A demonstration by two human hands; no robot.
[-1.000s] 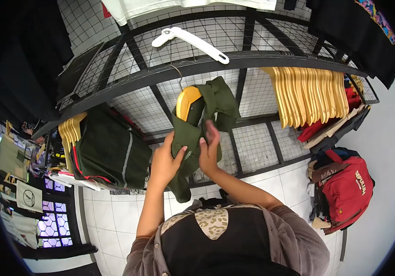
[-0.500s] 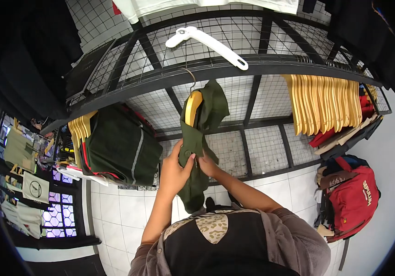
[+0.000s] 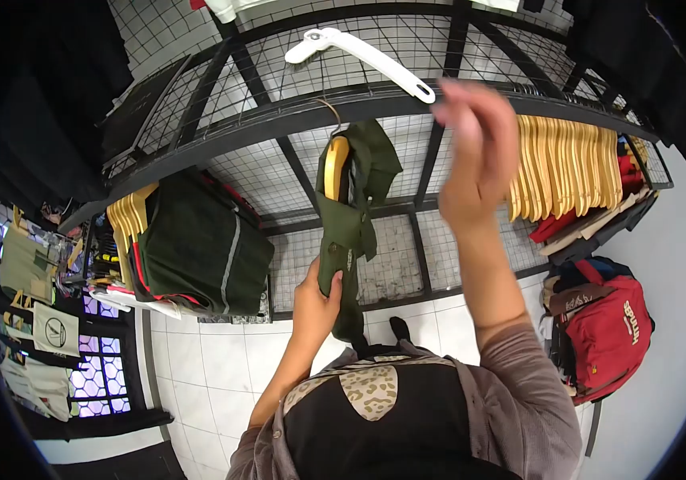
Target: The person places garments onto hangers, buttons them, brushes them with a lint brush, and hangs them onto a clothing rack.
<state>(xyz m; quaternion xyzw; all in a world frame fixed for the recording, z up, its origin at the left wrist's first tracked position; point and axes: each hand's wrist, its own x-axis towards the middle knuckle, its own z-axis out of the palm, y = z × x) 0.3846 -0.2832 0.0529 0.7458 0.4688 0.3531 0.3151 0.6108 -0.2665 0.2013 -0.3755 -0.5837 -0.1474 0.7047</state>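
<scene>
A dark green shirt (image 3: 343,216) hangs on a yellow wooden hanger (image 3: 334,168), whose metal hook reaches up to the black rail. My left hand (image 3: 317,302) grips the shirt's front edge below the collar, thumb on top. Raised to the right of the shirt, my right hand (image 3: 479,152) is beside the handle end of a white brush (image 3: 367,58). Its fingers are curved and apart, somewhat blurred, with nothing visible in them. The brush lies on the wire-mesh shelf (image 3: 279,76), dark bristles under its head.
Wooden hangers (image 3: 571,168) fill the rail at right, above folded clothes. A red backpack (image 3: 611,336) sits below them. Dark green garments (image 3: 199,248) hang at left. White tiles (image 3: 207,360) cover the floor, and a black frame (image 3: 239,144) supports the shelf.
My right hand has let go of the shirt and moved up and right to the brush handle. My left hand stays on the shirt, slightly lower along its edge.
</scene>
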